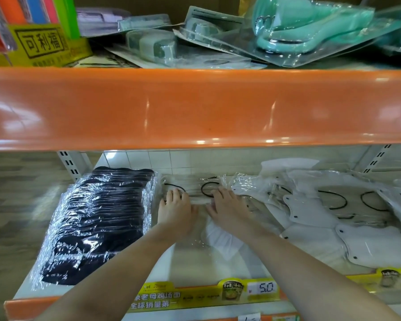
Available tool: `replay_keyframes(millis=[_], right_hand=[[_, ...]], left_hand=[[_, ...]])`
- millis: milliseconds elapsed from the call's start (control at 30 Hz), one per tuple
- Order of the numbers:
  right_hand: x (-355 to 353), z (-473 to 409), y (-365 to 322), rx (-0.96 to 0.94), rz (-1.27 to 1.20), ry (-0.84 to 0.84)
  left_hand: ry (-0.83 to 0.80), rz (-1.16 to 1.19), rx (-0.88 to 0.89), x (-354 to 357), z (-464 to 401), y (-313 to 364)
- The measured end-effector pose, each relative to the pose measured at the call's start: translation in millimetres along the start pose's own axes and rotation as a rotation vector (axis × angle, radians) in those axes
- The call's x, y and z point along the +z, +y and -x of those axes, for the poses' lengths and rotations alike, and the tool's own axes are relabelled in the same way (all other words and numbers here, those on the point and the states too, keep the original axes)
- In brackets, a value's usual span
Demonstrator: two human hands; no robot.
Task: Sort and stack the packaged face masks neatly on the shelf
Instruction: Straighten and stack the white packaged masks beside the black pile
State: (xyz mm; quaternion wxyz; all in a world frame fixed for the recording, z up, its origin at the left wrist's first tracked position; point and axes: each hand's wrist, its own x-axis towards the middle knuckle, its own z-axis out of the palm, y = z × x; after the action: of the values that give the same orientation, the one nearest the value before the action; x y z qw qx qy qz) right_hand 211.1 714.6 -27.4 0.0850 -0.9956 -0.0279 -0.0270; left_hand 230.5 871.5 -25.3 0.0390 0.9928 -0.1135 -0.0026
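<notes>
Clear plastic wraps the white mask packet (pixel 194 193) that both hands press on the lower shelf (pixel 208 260). Its long axis seems to run side to side along the shelf, with black ear loops showing at its far edge; which end is the front I cannot tell. The left hand (pixel 175 210) lies flat on the packet's left part, fingers straight and pointing toward the tiled back wall (pixel 171 158). The right hand (pixel 227 208) lies on its right part, fingers extended and slightly spread, holding nothing in a curl.

Just left of this packet stands the stack of black masks (pixel 97 225) in shiny wrap, its long axis running from the shelf's front edge toward the back wall. To the packet's right, loose white masks (pixel 333 218) lie overlapped and pointing several ways, some with black loops. In front of the packet, at the shelf's edge, runs a yellow price strip (pixel 194 295). Above the packet is the orange upper shelf lip (pixel 194 107), with teal blister-packed goods (pixel 287 31) on top.
</notes>
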Motion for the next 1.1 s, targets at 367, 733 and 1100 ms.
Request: replay_keyframes(millis=[367, 733, 1100], right_hand=[[-21.9, 22.4, 23.9, -0.040, -0.109, 0.236], [-37.5, 45.3, 90.7, 0.343, 0.000, 0.061], [-35.2, 68.9, 107.5, 0.285, -0.008, 0.113]], left_hand=[[0.210, 0.150, 0.145, 4.9, 15.5, 32.4], [0.131, 0.345, 0.286, -9.8, 38.2, 111.1], [-0.032, 0.396, 0.436, -3.3, 41.0, 143.1]])
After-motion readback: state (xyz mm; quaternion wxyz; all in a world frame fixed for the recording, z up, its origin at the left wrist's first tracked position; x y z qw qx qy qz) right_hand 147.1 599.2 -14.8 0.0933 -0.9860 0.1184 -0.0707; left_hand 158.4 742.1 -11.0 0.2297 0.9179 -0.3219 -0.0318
